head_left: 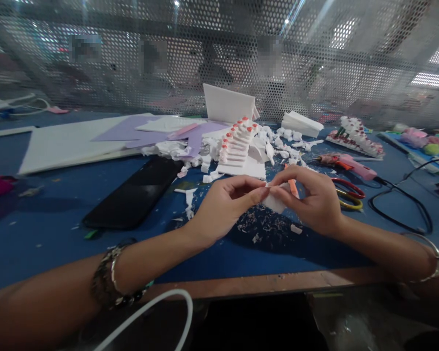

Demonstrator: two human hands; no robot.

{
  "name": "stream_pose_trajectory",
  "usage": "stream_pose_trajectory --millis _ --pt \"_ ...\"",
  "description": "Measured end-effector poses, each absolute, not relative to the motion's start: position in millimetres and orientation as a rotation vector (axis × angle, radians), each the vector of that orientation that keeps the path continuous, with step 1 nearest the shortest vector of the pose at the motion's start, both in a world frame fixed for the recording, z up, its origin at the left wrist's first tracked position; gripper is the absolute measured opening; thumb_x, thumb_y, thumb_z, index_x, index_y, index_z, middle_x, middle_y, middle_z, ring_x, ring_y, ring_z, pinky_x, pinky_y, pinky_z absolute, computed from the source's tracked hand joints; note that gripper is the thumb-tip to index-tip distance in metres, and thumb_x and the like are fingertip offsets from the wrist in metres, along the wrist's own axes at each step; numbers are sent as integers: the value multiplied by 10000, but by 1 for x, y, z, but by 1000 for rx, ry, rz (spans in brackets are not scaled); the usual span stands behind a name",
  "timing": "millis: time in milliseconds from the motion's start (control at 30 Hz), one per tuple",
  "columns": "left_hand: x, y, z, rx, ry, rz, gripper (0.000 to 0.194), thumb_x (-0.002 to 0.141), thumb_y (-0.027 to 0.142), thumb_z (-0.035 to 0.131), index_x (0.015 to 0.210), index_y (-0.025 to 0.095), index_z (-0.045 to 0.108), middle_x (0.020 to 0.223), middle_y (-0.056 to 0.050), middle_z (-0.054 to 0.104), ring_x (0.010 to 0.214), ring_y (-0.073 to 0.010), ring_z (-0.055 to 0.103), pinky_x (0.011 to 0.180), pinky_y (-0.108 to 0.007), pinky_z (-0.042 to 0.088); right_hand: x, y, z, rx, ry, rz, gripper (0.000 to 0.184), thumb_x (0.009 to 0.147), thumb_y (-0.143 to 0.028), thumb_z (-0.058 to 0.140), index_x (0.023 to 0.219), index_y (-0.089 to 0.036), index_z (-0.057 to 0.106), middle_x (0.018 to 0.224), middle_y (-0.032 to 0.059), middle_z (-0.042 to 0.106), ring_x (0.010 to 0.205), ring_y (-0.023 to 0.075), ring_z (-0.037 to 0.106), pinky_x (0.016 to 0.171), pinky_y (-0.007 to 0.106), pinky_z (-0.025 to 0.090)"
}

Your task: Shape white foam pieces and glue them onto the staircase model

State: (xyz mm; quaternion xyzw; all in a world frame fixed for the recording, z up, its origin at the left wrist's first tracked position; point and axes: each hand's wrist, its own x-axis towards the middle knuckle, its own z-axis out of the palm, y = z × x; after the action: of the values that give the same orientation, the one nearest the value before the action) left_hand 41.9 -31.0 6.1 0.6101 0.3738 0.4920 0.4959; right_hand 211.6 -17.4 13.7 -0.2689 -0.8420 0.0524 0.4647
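Observation:
Between the fingertips of both hands is a small white piece of paper or tissue, hanging just above the blue table. My left hand pinches its left edge, and my right hand pinches it from the other side. Right behind the fingers lies an orange stick-like tool, partly hidden by my right hand. Scissors with red and yellow handles rest beside that hand. A little white staircase model with red dots along its steps stands beyond the hands on a white base.
A black phone lies at left, near white boards and purple sheets. White scraps heap around the model. A pink glue gun with a black cord is at right. Perforated metal rises behind.

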Motion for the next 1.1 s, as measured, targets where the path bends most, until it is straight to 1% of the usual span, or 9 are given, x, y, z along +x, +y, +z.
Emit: stream_pose_trajectory --millis 200,267,367,500,600,700,833,933,1100 --pt "40 -31 5 1451 907 1196 106 693 241 649 753 157 625 708 21 620 649 -81 547 627 -167 435 215 -17 15 -738 -2085 247 90 786 -213 558 744 -135 574 657 -21 595 602 34 523 573 135 402" --pt "40 -30 5 1458 908 1192 113 692 250 649 751 158 621 706 21 616 650 -84 545 630 -172 435 215 -17 12 -746 -2095 286 81 798 -211 541 763 -140 558 672 -21 583 618 37 517 576 138 402" --pt "39 -29 4 1474 908 1186 117 700 255 644 768 164 619 711 19 617 658 -87 546 632 -175 432 215 -16 9 -704 -2084 322 52 806 -189 526 846 -158 538 740 -19 578 663 44 522 606 151 412" --pt "38 -29 4 1486 888 1170 102 707 249 644 740 157 614 698 19 610 647 -80 540 618 -166 428 216 -15 11 -587 -2166 254 104 803 -151 531 899 -182 557 819 -22 612 674 40 542 637 154 423" --pt "38 -29 5 1467 844 1154 89 705 226 650 719 150 608 676 29 599 621 -65 532 600 -150 424 218 -15 14 -565 -2224 191 114 781 -158 566 891 -177 591 803 -19 630 656 43 550 629 153 425" --pt "38 -29 6 1461 823 1149 67 707 195 645 732 148 604 675 36 602 614 -54 533 602 -139 424 219 -16 16 -606 -2177 209 94 771 -168 580 861 -158 606 780 -8 631 637 45 539 599 152 421" --pt "38 -30 8 1489 824 1160 61 703 182 642 731 144 603 681 34 608 628 -57 544 616 -143 432 218 -17 16 -666 -2123 304 53 769 -181 583 795 -140 603 717 -9 622 586 34 508 534 134 404" --pt "38 -30 9 1481 817 1165 63 696 180 646 722 142 603 676 35 605 629 -57 542 615 -142 432 217 -19 17 -694 -2103 396 68 778 -200 571 753 -139 584 670 -12 594 561 34 484 510 135 394" --pt "39 -30 6 1428 764 1148 57 697 184 647 721 152 606 675 37 602 623 -57 532 615 -152 426 217 -19 13 -680 -2005 791 114 818 -243 513 776 -137 507 725 8 539 597 54 498 521 166 431"
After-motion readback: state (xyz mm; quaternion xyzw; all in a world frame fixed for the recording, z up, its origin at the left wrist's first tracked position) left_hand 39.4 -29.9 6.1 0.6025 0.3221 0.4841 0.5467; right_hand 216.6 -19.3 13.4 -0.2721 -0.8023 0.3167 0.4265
